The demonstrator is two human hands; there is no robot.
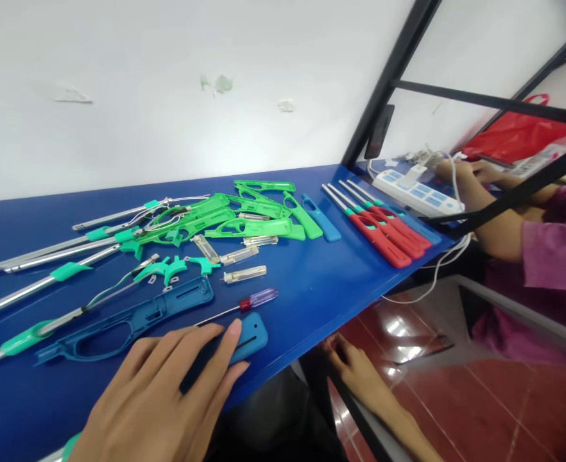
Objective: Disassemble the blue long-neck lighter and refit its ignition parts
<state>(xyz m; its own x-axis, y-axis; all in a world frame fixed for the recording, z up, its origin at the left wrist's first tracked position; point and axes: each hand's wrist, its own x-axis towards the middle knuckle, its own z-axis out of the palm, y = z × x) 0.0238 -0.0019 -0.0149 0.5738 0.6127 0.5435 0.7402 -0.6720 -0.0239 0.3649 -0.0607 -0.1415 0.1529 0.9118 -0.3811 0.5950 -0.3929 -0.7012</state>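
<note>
My left hand (162,391) is on a blue lighter casing piece (253,333) near the table's front edge, its fingers and thumb closed about it. Just beyond lie a screwdriver (258,299) with a red and clear purple handle and an open blue casing half (167,308) with a trigger loop. My right hand (353,369) hangs below the table edge with curled fingers; what they hold, if anything, I cannot make out. Green casing halves (264,228), clear fuel tanks (245,274), teal triggers (173,271) and metal lighter tubes (37,292) are spread over the blue table (302,301).
Red gas lighters (382,240) lie in a row at the table's right end. Past them are a white power strip (415,192), its cable (437,276) and a black metal frame (389,83). A co-worker's arm (485,212) is at the right. A white wall (167,128) stands behind.
</note>
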